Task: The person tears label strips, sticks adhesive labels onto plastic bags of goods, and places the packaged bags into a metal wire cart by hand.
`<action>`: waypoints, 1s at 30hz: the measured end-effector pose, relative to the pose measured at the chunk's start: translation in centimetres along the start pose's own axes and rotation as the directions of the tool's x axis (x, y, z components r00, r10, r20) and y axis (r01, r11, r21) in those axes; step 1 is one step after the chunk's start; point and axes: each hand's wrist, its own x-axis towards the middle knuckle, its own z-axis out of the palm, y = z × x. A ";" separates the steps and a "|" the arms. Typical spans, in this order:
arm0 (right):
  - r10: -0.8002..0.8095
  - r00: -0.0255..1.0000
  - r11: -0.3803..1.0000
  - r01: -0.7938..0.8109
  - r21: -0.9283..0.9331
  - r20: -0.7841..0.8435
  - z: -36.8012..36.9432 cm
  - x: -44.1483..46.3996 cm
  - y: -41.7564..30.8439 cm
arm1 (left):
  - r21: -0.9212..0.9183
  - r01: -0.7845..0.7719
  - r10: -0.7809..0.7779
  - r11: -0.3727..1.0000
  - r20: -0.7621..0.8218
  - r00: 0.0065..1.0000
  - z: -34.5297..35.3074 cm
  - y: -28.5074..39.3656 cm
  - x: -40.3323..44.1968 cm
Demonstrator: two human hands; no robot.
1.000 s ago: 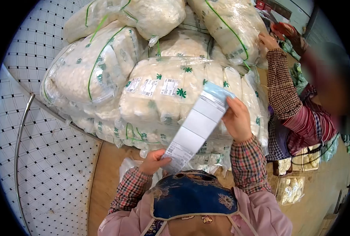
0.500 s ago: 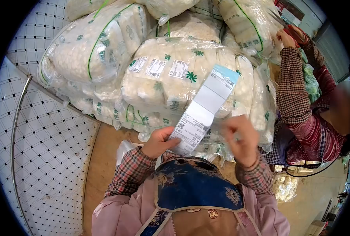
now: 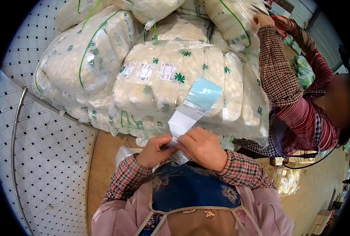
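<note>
A strip of printed labels [image 3: 183, 120] with a light blue end hangs between my two hands, folded and bent, its far end over a wrapped bag. My left hand [image 3: 156, 150] pinches the strip's near part from the left. On the right, my right hand [image 3: 203, 146] has its fingers closed on the same strip, close beside the left thumb; its fingertips are partly hidden. Just beyond lies a big clear plastic bag [image 3: 137, 88] of pale white goods with green printed marks. Several white labels [image 3: 167, 71] are stuck on its top.
More plastic bags [image 3: 90, 51] tied with green cord are piled behind and left. At the right, a co-worker [image 3: 279, 67] in checked sleeves reaches over the pile. A curved metal rail [image 3: 15, 129] stands before a tiled surface [image 3: 53, 177]. A crate of pale goods [image 3: 287, 181] sits lower right.
My right hand has come in from the right and now grips the label strip beside my left hand. The strip's blue end has swung left and toward me. The view has shifted slightly.
</note>
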 end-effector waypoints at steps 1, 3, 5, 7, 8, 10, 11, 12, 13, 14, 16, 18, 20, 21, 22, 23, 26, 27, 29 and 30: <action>0.000 1.000 1.000 0.000 0.009 -0.003 0.1 0.0 0.0 | -0.014 0.021 -0.021 1.000 -0.008 1.000 0.0 0.0 0.0; 0.008 1.000 1.000 -0.008 0.022 0.005 0.1 -0.1 0.1 | -0.049 0.030 -0.031 0.998 -0.017 0.999 0.2 0.2 0.0; 0.013 1.000 0.999 -0.014 0.035 0.013 0.1 -0.1 0.2 | -0.083 0.036 -0.039 0.996 -0.030 0.999 0.3 0.4 0.0; 0.015 1.000 0.999 -0.015 0.048 0.009 0.1 -0.1 0.2 | -0.048 0.030 -0.031 0.998 -0.025 0.999 0.2 0.4 -0.1; 0.014 1.000 0.999 -0.014 0.049 0.010 0.1 -0.1 0.2 | -0.049 0.030 -0.032 0.998 -0.027 0.999 0.2 0.2 -0.1; 0.020 1.000 0.999 -0.020 0.044 0.007 0.0 -0.1 0.1 | -0.010 0.029 -0.029 1.000 -0.019 0.999 0.1 -0.1 -0.1; 0.021 1.000 0.999 -0.021 0.044 0.008 0.0 -0.1 0.1 | -0.012 0.029 -0.029 1.000 -0.018 0.999 0.1 0.0 -0.1; 0.022 1.000 0.999 -0.022 0.048 -0.002 0.0 -0.1 0.1 | -0.012 0.020 -0.020 1.000 -0.020 1.000 0.2 0.2 0.0; 0.023 1.000 0.998 -0.022 0.052 -0.012 0.0 0.0 0.1 | -0.013 0.011 -0.012 1.000 -0.022 1.000 0.2 0.2 0.1; 0.024 1.000 0.998 -0.023 0.051 -0.011 0.0 0.0 0.2 | -0.014 0.011 -0.012 1.000 -0.021 1.000 0.2 0.2 0.1; 0.044 0.999 0.994 -0.043 0.098 -0.001 0.0 0.0 0.3 | -0.020 0.033 -0.033 0.999 -0.038 0.999 0.1 -0.2 0.1; 0.092 0.990 0.957 -0.118 0.265 0.111 -1.7 0.4 1.2 | 0.230 0.011 -0.011 0.973 0.001 1.000 -0.9 -0.5 -0.6; 0.244 0.935 0.771 -0.347 0.534 0.256 -4.6 1.6 3.1 | 0.477 -0.009 0.000 0.879 0.020 1.000 -3.2 -1.3 -2.2; 0.357 0.883 0.615 -0.467 0.635 0.304 -6.4 2.5 4.3 | 0.487 0.006 -0.003 0.873 -0.006 1.000 -4.8 -2.0 -3.7; 0.455 0.862 0.544 -0.469 0.696 0.226 -8.0 3.8 5.5 | 0.537 0.137 -0.106 0.832 -0.089 0.990 -6.4 -2.6 -5.3; 0.442 0.866 0.533 -0.462 0.709 0.232 -9.2 4.8 7.8 | 0.443 0.208 -0.161 0.872 -0.141 0.977 -9.0 -5.6 -7.6; 0.533 0.810 0.404 -0.498 0.768 0.246 -8.0 9.1 12.1 | 0.542 0.488 -0.362 0.684 -0.328 0.872 -12.4 -6.0 -12.3; 0.564 0.779 0.411 -0.553 0.725 0.274 -7.2 10.2 13.3 | 0.402 0.469 -0.386 0.786 -0.274 0.881 -12.7 -5.0 -13.0; 0.564 0.795 0.395 -0.498 0.772 0.224 -4.9 12.2 15.7 | 0.246 0.442 -0.394 0.863 -0.221 0.892 -12.6 -2.9 -13.5; 0.562 0.808 0.381 -0.444 0.811 0.177 -4.0 12.9 16.8 | 0.066 0.460 -0.446 0.885 -0.160 0.881 -12.3 -1.8 -13.4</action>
